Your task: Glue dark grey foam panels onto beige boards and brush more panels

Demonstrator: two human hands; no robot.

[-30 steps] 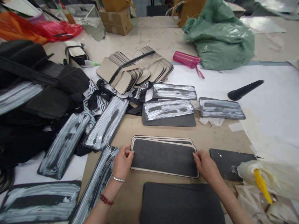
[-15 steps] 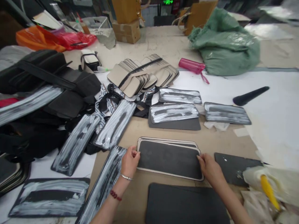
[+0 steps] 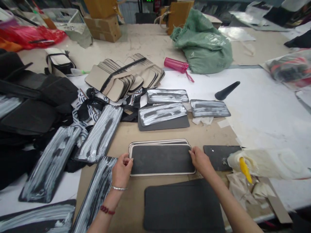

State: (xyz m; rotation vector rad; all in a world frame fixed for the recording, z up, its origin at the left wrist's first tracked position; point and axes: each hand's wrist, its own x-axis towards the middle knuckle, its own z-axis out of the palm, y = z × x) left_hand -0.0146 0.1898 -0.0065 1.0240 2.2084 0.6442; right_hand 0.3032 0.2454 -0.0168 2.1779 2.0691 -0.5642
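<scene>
A small stack of dark rounded panels with pale edges (image 3: 161, 158) lies flat on the brown cardboard (image 3: 126, 136) in front of me. My left hand (image 3: 122, 170) pinches the stack's left end, fingers closed on it. At the right end, my right hand (image 3: 200, 160) grips the same stack. A larger plain dark sheet (image 3: 182, 207) lies just nearer me, between my forearms.
Glue-streaked dark panels (image 3: 99, 132) fan out to the left and behind (image 3: 162, 113). A pile of tan panels (image 3: 123, 76), a pink bottle (image 3: 176, 64), a green sack (image 3: 201, 42) and a black handle (image 3: 227, 90) sit farther back. A glue container with a yellow tool (image 3: 245, 168) is at right.
My view has swung to the right and tilted, so everything sits further left in frame. Both hands stay on the ends of the panel stack.
</scene>
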